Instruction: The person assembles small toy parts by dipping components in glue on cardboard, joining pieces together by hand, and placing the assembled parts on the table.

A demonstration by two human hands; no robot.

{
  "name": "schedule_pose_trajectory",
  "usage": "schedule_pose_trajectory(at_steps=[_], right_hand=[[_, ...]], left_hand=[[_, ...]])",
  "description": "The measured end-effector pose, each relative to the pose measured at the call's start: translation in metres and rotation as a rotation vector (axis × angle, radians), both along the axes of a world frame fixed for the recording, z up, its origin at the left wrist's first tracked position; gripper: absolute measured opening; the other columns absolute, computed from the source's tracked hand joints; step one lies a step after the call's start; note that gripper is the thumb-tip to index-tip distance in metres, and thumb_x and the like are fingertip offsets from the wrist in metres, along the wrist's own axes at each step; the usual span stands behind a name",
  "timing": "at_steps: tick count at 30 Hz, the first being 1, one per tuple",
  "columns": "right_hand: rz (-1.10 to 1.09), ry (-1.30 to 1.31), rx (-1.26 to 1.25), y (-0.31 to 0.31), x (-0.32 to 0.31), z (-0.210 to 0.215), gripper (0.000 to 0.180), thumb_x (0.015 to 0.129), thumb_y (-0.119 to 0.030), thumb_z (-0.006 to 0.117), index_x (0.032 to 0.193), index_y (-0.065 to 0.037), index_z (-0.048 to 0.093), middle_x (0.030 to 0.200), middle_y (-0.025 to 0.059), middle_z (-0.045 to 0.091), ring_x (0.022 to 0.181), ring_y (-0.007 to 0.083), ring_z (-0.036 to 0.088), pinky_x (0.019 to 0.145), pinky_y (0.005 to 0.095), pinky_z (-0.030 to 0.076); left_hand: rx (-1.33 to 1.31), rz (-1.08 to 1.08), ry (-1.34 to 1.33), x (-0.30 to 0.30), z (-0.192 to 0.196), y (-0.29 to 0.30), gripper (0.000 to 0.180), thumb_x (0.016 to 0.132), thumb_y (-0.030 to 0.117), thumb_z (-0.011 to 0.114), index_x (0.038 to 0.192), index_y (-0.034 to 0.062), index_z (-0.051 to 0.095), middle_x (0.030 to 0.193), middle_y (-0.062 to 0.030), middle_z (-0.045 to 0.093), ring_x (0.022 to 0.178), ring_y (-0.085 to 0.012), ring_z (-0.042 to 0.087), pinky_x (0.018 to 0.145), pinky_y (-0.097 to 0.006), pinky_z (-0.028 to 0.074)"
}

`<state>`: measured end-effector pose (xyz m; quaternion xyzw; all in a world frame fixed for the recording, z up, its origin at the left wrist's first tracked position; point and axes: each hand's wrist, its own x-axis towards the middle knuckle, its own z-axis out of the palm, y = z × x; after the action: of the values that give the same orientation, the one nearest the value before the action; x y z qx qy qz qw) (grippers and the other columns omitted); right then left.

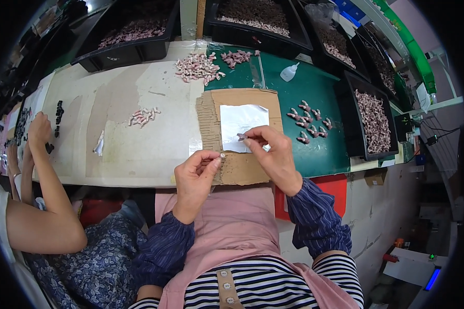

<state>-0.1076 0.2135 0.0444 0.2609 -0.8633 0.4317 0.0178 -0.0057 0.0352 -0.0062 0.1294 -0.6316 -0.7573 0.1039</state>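
Note:
My left hand (197, 180) is closed in a pinch at the near edge of a piece of cardboard (245, 176), with a small whitish piece (222, 155) between thumb and fingertips. Over the sheet of white paper (242, 117) on that cardboard, my right hand (274, 154) pinches a small dark purplish-brown piece (241, 136). The two pieces are apart. To the right, several small pink-and-brown figures (309, 122) lie on the green mat. Farther back are a heap of pale pink pieces (198, 68) and a smaller heap of darker pink ones (236, 58).
A small white squeeze bottle (288, 72) lies on the green mat (325, 157). Black bins (371, 116) of small pieces line the back and right. More pale pieces (144, 117) sit left of the cardboard. A co-worker's arm (51, 185) rests at the far left, near dark pieces (59, 114).

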Motion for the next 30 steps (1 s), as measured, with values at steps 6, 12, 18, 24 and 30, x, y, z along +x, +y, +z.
schedule_pose_trajectory(at_steps=[6,12,18,24,30], right_hand=[[0.063,-0.099,-0.164,-0.009,0.027,0.006,0.014,0.088,0.001,0.072,0.102,0.003,0.068,0.091,0.0136,0.07,0.078,0.022,0.07,0.068,0.0318,0.056],[0.07,-0.105,-0.182,-0.009,0.032,0.001,0.012,0.088,0.001,0.072,0.1,0.002,0.068,0.09,0.0131,0.069,0.077,0.022,0.07,0.064,0.032,0.055],[0.067,-0.115,-0.166,-0.012,0.039,-0.003,0.01,0.088,0.004,0.073,0.096,0.004,0.068,0.091,0.0117,0.071,0.081,0.0175,0.07,0.072,0.0285,0.056],[0.041,0.061,-0.22,-0.017,0.044,-0.019,0.01,0.088,0.003,0.07,0.097,0.002,0.067,0.088,0.0127,0.068,0.075,0.0213,0.069,0.066,0.03,0.055],[-0.019,-0.41,-0.394,-0.005,0.024,-0.018,0.01,0.094,0.001,0.067,0.104,0.003,0.068,0.097,0.006,0.07,0.085,0.01,0.067,0.073,0.0251,0.055]], left_hand=[[-0.207,0.031,0.037,-0.001,0.01,0.007,0.013,0.092,-0.002,0.072,0.104,-0.0018,0.072,0.089,-0.0054,0.073,0.077,-0.0081,0.066,0.069,-0.023,0.054],[-0.442,0.049,0.151,-0.001,0.016,0.008,0.014,0.087,-0.006,0.072,0.101,-0.0017,0.071,0.091,-0.0134,0.074,0.076,-0.0184,0.071,0.068,-0.028,0.056],[-0.665,0.102,0.399,-0.002,0.011,0.008,0.018,0.082,-0.01,0.072,0.098,-0.0017,0.069,0.095,-0.0177,0.074,0.087,-0.0317,0.074,0.073,-0.036,0.059],[-0.659,0.163,0.418,0.001,0.003,0.017,0.017,0.082,-0.008,0.073,0.097,-0.0003,0.07,0.095,-0.0194,0.072,0.084,-0.0341,0.072,0.073,-0.039,0.058],[-0.586,0.04,0.259,-0.01,0.019,-0.007,0.018,0.084,0.002,0.075,0.102,0.0,0.071,0.091,-0.0154,0.072,0.079,-0.0296,0.071,0.068,-0.035,0.056]])
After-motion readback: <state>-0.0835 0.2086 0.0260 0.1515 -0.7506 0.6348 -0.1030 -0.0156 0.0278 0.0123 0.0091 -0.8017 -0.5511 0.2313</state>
